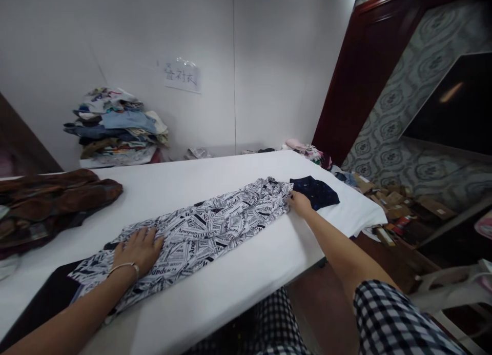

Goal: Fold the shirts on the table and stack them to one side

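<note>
Newspaper-print garment [219,224] lies stretched along the white table [172,185]; the left hand [140,250] rests flat on one end, clasping nothing, while the right hand [300,203], small in view, seems to pinch the other end's edge, near navy cloth [317,192]

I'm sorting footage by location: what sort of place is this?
Probably an indoor clothes workroom: a black-and-white newspaper-print fabric garment lies on a long white table, a tall multicoloured fabric heap sits behind, and brown cardboard boxes crowd the right.
</note>
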The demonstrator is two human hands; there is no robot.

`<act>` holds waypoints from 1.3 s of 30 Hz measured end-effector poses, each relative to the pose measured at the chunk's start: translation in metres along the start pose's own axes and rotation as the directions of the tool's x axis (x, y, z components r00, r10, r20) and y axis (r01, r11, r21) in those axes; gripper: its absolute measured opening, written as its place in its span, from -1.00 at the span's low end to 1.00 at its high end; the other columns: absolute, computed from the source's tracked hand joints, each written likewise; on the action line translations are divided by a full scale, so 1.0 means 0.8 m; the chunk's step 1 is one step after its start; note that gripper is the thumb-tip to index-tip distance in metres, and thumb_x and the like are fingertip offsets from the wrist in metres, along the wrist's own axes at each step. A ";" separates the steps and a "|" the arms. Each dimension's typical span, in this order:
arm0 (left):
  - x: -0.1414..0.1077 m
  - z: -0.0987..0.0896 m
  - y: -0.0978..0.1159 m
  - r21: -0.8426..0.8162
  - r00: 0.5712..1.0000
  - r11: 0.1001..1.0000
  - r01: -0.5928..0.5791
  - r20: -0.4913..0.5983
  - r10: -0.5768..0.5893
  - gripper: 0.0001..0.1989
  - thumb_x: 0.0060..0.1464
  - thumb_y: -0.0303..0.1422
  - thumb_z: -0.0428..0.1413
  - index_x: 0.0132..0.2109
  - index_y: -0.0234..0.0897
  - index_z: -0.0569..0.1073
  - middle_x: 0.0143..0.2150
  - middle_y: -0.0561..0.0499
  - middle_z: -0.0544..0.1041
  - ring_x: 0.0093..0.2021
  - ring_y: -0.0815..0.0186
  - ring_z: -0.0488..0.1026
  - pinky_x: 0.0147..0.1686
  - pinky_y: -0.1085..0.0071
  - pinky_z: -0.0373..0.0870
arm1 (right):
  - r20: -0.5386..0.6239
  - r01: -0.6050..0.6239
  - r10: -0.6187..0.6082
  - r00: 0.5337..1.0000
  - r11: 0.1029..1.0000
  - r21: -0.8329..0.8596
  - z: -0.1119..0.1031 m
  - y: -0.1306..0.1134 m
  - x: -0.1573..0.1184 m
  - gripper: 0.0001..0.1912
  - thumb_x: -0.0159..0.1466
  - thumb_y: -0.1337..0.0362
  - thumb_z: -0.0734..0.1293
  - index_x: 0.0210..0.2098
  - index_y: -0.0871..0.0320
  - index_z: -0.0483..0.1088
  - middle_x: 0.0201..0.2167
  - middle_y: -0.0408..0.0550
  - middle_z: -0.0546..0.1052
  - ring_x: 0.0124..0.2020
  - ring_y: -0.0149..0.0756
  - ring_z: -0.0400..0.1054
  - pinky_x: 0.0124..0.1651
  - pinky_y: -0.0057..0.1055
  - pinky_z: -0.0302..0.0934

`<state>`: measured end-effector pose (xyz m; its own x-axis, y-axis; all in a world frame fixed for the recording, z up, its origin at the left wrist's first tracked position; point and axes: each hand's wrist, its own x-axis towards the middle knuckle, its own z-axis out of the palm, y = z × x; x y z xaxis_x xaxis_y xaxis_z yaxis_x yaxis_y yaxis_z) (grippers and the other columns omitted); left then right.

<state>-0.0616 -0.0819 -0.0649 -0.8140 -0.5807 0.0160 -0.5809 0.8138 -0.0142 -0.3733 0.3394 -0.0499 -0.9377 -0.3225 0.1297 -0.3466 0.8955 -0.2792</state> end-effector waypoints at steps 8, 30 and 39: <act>0.000 0.000 0.001 -0.013 1.000 1.000 0.013 0.000 -0.013 -0.38 0.20 -0.19 -0.28 0.28 -0.43 0.22 0.34 -0.28 0.13 0.33 -0.03 0.03 0.22 -0.08 -0.01 | 0.015 -0.042 0.043 0.999 0.996 -0.084 -0.003 -0.008 -0.006 -0.64 0.25 0.34 0.18 -0.01 0.10 0.44 -0.10 0.05 0.55 -0.06 -0.17 0.41 -0.10 -0.41 0.24; 0.001 0.005 -0.001 -0.004 1.000 1.000 0.019 -0.013 -0.019 -0.36 0.18 -0.18 -0.28 0.29 -0.44 0.21 0.34 -0.25 0.14 0.34 -0.02 0.03 0.22 -0.08 -0.01 | -0.002 0.002 -0.002 1.000 1.000 -0.005 -0.018 0.001 0.067 -0.67 0.14 0.45 0.21 -0.11 0.23 0.43 -0.20 0.03 0.55 -0.18 -0.27 0.41 -0.18 -0.47 0.26; 0.003 0.009 -0.002 -0.022 0.998 1.000 0.006 -0.069 -0.008 -0.37 0.16 -0.17 -0.26 0.25 -0.42 0.29 0.32 -0.27 0.19 0.31 -0.03 0.09 0.21 -0.08 0.02 | 0.049 0.150 -0.152 0.987 0.988 0.036 -0.026 0.006 0.045 -0.69 0.12 0.40 0.31 -0.13 0.15 0.47 -0.14 -0.05 0.54 -0.18 -0.28 0.41 -0.15 -0.48 0.25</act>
<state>-0.0628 -0.0848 -0.0721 -0.8071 -0.5843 0.0846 -0.5858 0.8104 0.0077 -0.4077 0.3383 -0.0267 -0.8743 -0.4693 0.1241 -0.4842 0.8254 -0.2903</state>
